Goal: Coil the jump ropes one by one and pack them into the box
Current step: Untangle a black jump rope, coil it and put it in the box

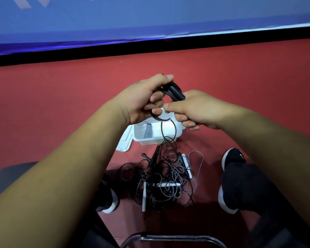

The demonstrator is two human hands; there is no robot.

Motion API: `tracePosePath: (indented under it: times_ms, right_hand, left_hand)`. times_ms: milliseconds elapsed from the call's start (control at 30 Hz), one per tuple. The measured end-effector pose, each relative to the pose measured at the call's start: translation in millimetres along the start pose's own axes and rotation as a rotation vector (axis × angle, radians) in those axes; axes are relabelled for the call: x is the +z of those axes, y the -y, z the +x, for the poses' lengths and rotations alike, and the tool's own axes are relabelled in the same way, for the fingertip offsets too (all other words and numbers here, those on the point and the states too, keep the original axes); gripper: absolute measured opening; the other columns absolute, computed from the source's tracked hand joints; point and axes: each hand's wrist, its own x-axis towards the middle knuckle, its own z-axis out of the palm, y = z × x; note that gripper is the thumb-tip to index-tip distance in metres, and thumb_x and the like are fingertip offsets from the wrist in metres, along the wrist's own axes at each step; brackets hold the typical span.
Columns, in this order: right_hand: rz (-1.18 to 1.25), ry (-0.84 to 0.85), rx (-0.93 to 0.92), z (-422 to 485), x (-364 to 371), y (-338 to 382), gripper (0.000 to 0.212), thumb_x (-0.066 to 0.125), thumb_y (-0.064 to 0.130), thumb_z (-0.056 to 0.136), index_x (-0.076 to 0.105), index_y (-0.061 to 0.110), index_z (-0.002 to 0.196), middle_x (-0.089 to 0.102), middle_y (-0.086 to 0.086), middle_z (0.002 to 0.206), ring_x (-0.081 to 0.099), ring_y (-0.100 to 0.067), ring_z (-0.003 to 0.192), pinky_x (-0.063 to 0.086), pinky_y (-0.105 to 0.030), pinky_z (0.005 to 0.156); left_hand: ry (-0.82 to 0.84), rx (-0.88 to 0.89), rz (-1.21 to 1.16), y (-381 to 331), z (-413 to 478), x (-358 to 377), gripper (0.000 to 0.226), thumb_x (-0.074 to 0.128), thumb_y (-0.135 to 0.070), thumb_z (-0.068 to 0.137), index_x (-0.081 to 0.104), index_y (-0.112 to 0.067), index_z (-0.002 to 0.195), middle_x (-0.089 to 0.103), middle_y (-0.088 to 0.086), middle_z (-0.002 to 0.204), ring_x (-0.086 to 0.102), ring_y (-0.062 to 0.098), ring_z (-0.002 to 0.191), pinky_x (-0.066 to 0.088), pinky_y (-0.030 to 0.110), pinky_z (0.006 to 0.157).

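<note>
Your left hand point(143, 101) and your right hand point(195, 110) meet in front of you. Both are curled round the black jump rope point(175, 92) of thin cord with dark handles. The left fingers close on the gathered loops with the thumb on top. The right hand grips the handle end, its thumb lying toward the left hand. A loop of the cord hangs from your hands, crossing the white rectangular plastic box point(147, 141), which stands open on the floor below them. One grey coiled rope point(148, 132) lies inside, at the box's left end. The white plastic lid point(123, 143) lies against the box's left side. Nearer you, between your two black shoes with white soles point(232, 157), sits one tangled pile of black and grey ropes point(165, 178). Three white handles show in it, but the ropes are too knotted to count. The red floor point(61, 104) ends at a black strip beneath a blue wall covering point(150, 18).
</note>
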Motion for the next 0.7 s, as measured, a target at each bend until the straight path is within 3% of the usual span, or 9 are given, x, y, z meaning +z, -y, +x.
tracePosePath:
  times_ms: [133,300,500,700]
  right_hand:
    - [-0.013,-0.022,0.029,-1,2,1,0.024,0.071,0.023,0.095,0.052,0.017,0.081,0.043,-0.002,0.056,0.039,-0.020,0.046,0.030,-0.032,0.051]
    - [0.064,-0.011,0.082,1,2,-1,0.013,0.068,0.022,0.100,0.059,0.012,0.102,0.045,0.000,0.058,0.047,-0.018,0.049,0.038,-0.029,0.050]
    - [0.078,-0.025,0.069,2,3,-1,0.019,0.070,0.020,0.099,0.055,0.014,0.089,0.050,-0.001,0.059,0.055,-0.018,0.055,0.045,-0.030,0.053]
    - [0.186,0.014,-0.004,2,-5,7,0.019,0.070,0.011,0.094,0.053,0.014,0.102,0.054,-0.004,0.071,0.043,-0.014,0.054,0.032,-0.029,0.051]
  left_hand:
    - [0.005,-0.021,0.013,3,2,2,0.029,0.062,-0.041,0.101,0.059,-0.012,0.102,0.023,-0.004,0.051,0.012,0.013,0.042,0.022,0.028,0.047]
    - [-0.050,-0.009,0.048,4,4,5,0.026,0.061,-0.041,0.099,0.059,-0.015,0.100,0.027,-0.003,0.055,0.012,0.015,0.047,0.017,0.031,0.054]
    - [-0.150,0.043,0.023,9,9,12,0.024,0.058,-0.038,0.099,0.053,-0.017,0.087,0.028,-0.001,0.055,0.014,0.017,0.049,0.016,0.033,0.054]
    - [-0.230,0.074,-0.103,7,15,10,0.034,0.058,-0.035,0.098,0.048,-0.021,0.069,0.024,0.000,0.057,0.010,0.018,0.053,0.013,0.032,0.053]
